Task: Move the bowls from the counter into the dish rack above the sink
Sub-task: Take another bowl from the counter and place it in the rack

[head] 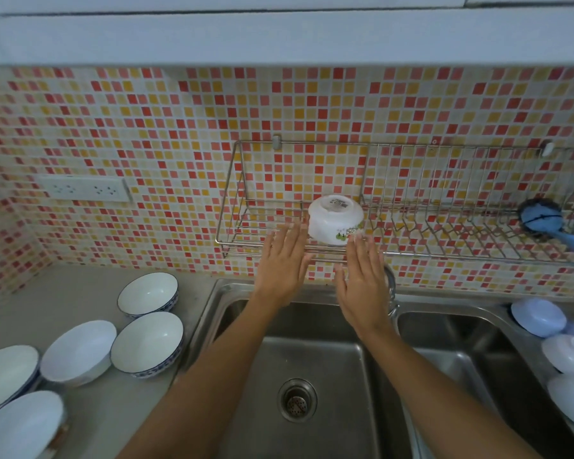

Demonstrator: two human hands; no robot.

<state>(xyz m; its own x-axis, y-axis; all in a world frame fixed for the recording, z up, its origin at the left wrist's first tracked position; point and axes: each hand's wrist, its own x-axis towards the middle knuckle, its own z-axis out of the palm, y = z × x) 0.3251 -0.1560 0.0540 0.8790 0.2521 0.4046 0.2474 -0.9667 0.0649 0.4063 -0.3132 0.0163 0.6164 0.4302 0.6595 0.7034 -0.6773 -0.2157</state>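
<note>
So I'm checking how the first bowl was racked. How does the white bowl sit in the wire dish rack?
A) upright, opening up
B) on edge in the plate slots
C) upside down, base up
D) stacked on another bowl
C: the white bowl sits alone on the dish rack, its printed base facing up and rim down, left of the plate slots.

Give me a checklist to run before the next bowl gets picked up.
1. White bowl upside down in the dish rack: ok.
2. Left hand empty: ok.
3. Right hand empty: ok.
4. Fingers fully clear of the white bowl: cannot tell.
5. Rack space left of the white bowl free: ok.
6. Blue-rimmed bowls waiting upright on the counter: ok.
</note>
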